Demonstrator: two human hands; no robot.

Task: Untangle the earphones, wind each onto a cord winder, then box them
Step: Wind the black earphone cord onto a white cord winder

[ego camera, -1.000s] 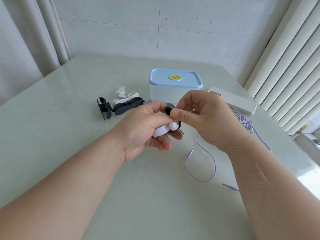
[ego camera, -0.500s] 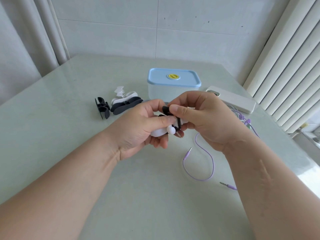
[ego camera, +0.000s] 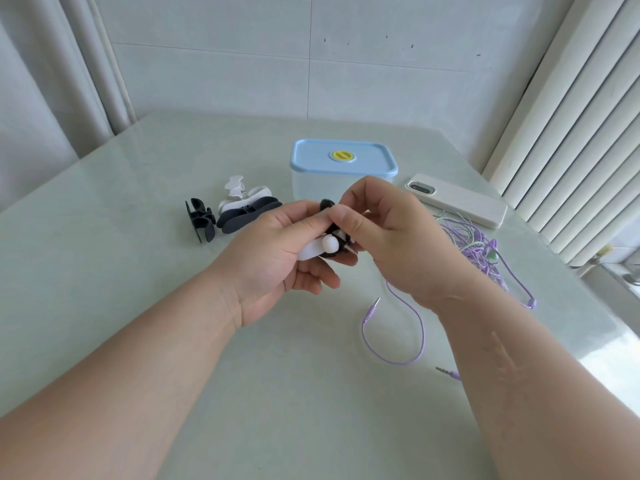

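Purple earphones (ego camera: 481,251) lie tangled on the table (ego camera: 104,271), unwound. A white winder (ego camera: 313,249) wrapped in black cord (ego camera: 334,252) is gripped by the left hand (ego camera: 277,251), the cord pinched by the right hand (ego camera: 388,233). Spare winders (ego camera: 235,213) wait; the box (ego camera: 343,168) is lidded.

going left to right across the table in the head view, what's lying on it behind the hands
black cord winder → white and dark winders in a pile → blue-lidded box → white phone; purple earphone tangle lies nearer, under the phone's span.
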